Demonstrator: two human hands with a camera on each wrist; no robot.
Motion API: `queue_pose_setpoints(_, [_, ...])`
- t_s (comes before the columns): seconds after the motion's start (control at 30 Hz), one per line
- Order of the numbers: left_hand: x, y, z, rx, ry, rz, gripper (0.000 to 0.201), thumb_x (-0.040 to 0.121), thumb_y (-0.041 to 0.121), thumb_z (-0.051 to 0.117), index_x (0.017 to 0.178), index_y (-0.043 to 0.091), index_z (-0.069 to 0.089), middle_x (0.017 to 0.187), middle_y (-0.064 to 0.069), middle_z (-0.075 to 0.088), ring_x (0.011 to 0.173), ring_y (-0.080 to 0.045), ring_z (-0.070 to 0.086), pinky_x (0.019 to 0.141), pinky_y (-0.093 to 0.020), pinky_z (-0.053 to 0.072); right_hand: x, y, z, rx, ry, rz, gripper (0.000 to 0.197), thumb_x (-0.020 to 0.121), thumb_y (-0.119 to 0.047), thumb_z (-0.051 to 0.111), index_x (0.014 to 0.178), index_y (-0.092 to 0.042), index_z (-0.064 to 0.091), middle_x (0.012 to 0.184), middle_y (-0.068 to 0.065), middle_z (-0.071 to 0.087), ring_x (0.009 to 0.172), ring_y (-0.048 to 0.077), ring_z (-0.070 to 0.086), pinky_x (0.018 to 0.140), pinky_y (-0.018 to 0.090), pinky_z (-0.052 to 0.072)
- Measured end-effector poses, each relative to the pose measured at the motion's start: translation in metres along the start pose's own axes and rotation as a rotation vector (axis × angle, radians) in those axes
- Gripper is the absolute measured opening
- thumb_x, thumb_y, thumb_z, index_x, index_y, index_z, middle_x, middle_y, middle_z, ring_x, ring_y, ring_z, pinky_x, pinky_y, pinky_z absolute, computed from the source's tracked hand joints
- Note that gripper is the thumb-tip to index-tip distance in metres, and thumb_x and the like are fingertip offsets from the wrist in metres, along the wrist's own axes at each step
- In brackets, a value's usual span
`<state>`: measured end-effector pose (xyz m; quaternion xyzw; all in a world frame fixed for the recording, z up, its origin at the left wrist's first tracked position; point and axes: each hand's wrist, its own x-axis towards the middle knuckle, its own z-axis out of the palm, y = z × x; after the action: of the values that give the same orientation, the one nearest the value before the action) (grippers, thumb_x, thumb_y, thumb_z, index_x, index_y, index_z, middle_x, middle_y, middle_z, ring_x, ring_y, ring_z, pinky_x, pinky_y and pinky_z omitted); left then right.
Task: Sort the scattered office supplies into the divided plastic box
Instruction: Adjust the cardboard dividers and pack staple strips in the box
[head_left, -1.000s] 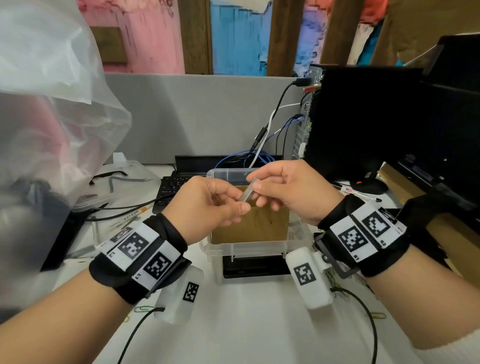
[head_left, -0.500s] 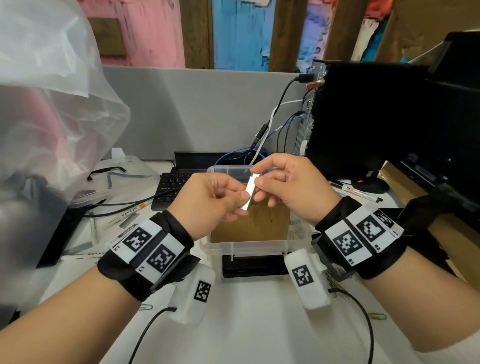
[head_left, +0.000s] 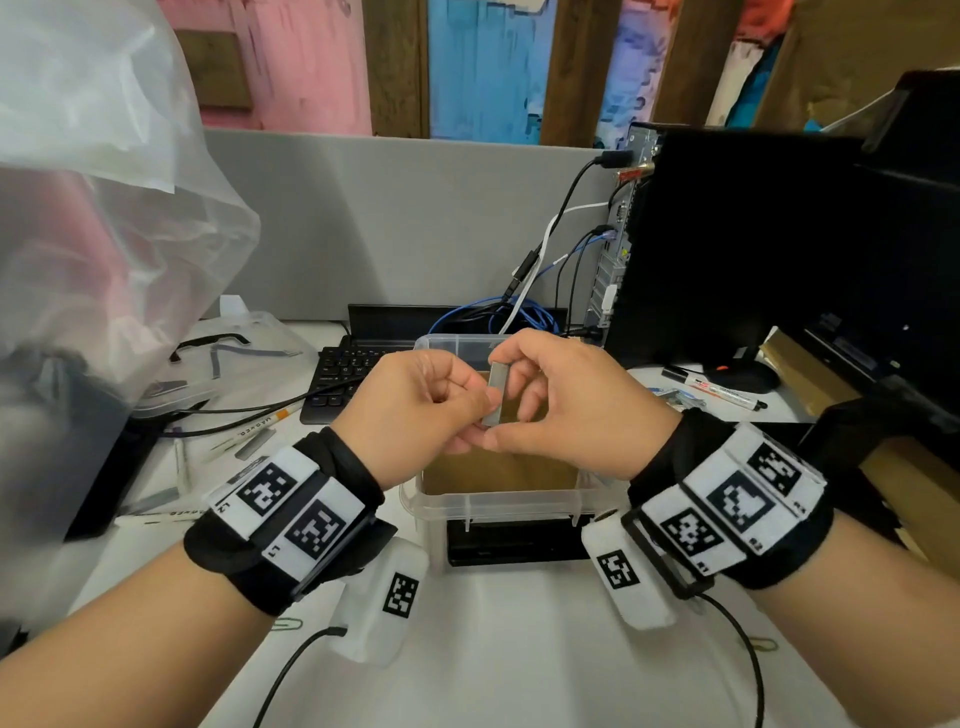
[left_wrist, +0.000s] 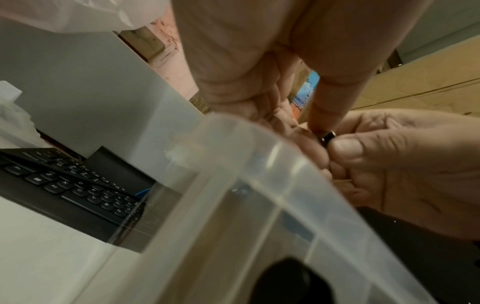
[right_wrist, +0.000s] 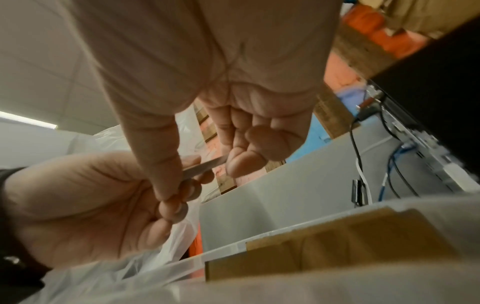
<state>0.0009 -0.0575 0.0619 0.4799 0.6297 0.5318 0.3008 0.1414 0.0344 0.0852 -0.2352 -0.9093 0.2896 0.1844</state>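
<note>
staple strip (head_left: 497, 393): upright, above the plastic box (head_left: 493, 506), over its back half
left hand (head_left: 415, 410): fingers pinching strip's lower end
right hand (head_left: 566, 400): fingers pinching top and bottom ends
room: keyboard (head_left: 337, 379) just behind-left of box, table (head_left: 519, 649) bare in front
writing: pen (head_left: 244, 428) print illegible

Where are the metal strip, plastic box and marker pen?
metal strip (head_left: 497, 393): head view, middle of its flat face.
plastic box (head_left: 493, 503): head view, near rim.
marker pen (head_left: 719, 389): head view, white barrel, on the desk at right.
</note>
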Motion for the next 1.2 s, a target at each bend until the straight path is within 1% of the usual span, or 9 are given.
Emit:
queue_pose_setpoints(0.2, [-0.005,0.003,0.001,-0.029,-0.014,0.018,0.011,0.085,0.011,0.067,0.090,0.002,0.065,0.071,-0.011,0.070,0.061,-0.010,0.067,0.058,-0.022,0.056,0.000,-0.003,-0.002,-0.183,0.089,-0.088,0.049,0.064,-0.046,0.071,0.104,-0.023,0.056,0.085,-0.010,0.055,0.071,0.004,0.048,0.067,0.020,0.044])
queue_pose_setpoints(0.33, [-0.005,0.003,0.000,-0.009,0.004,0.037,0.014,0.083,0.006,0.070,0.094,0.001,0.062,0.067,-0.010,0.068,0.059,-0.012,0.066,0.058,-0.023,0.054,0.001,-0.003,-0.002,-0.218,0.049,-0.098,0.055,0.071,-0.041,0.074,0.117,-0.026,0.050,0.090,-0.011,0.053,0.074,0.004,0.051,0.069,0.020,0.040])
queue_pose_setpoints(0.43, [-0.003,0.002,-0.002,0.058,0.043,0.066,0.024,0.081,0.006,0.072,0.097,0.005,0.053,0.059,-0.004,0.067,0.060,-0.020,0.066,0.066,-0.034,0.055,-0.002,-0.005,-0.005,-0.177,-0.044,-0.099,0.052,0.081,-0.032,0.068,0.127,-0.031,0.044,0.095,-0.010,0.055,0.071,0.005,0.060,0.064,0.017,0.046])
queue_pose_setpoints(0.53, [-0.003,0.001,-0.003,0.110,0.051,0.100,0.033,0.079,0.007,0.074,0.100,0.009,0.048,0.058,-0.004,0.067,0.065,-0.030,0.067,0.082,-0.049,0.054,0.000,-0.007,-0.007,-0.199,-0.103,-0.112,0.035,0.087,-0.021,0.058,0.121,-0.030,0.056,0.095,-0.012,0.060,0.071,0.005,0.063,0.065,0.015,0.045])
queue_pose_setpoints(0.77, [-0.004,-0.004,-0.010,0.162,0.025,0.188,0.044,0.066,0.057,0.070,0.093,0.024,0.060,0.068,-0.005,0.070,0.068,-0.025,0.066,0.073,-0.045,0.053,0.012,-0.003,-0.021,-0.104,-0.206,-0.012,0.031,0.084,-0.007,0.054,0.104,-0.027,0.068,0.080,-0.003,0.071,0.078,0.014,0.066,0.076,0.033,0.054])
queue_pose_setpoints(0.87, [0.003,-0.015,-0.025,0.252,0.079,0.214,0.034,0.077,0.060,0.056,0.088,0.029,0.065,0.083,0.003,0.070,0.083,-0.018,0.066,0.083,-0.048,0.052,0.017,0.005,-0.024,-0.044,-0.327,0.102,0.038,0.088,0.002,0.045,0.103,-0.024,0.067,0.081,0.003,0.071,0.081,0.024,0.068,0.061,0.024,0.052])
queue_pose_setpoints(0.97, [0.010,-0.026,-0.034,0.405,0.080,0.214,0.022,0.090,0.047,0.053,0.107,0.036,0.062,0.106,0.018,0.066,0.103,0.000,0.059,0.093,-0.031,0.049,0.023,0.013,-0.019,-0.041,-0.482,0.208,0.041,0.090,0.006,0.040,0.102,-0.021,0.067,0.083,0.006,0.068,0.084,0.031,0.069,0.054,0.021,0.053])
queue_pose_setpoints(1.07, [0.018,-0.038,-0.037,0.521,0.016,0.191,0.042,0.095,0.040,0.048,0.136,0.033,0.044,0.135,0.018,0.049,0.124,0.002,0.044,0.101,-0.016,0.035,0.031,0.022,-0.011,-0.034,-0.628,0.297,0.038,0.091,0.006,0.040,0.104,-0.018,0.067,0.091,0.013,0.068,0.088,0.039,0.068,0.057,0.028,0.055])
queue_pose_setpoints(1.2, [0.030,-0.055,-0.035,0.529,-0.039,0.173,0.061,0.090,0.042,0.041,0.148,0.029,0.026,0.154,0.012,0.024,0.142,0.001,0.017,0.115,-0.019,0.018,0.041,0.033,0.005,-0.018,-0.791,0.420,0.036,0.091,0.010,0.040,0.110,-0.008,0.065,0.095,0.021,0.063,0.084,0.034,0.064,0.049,0.021,0.054])
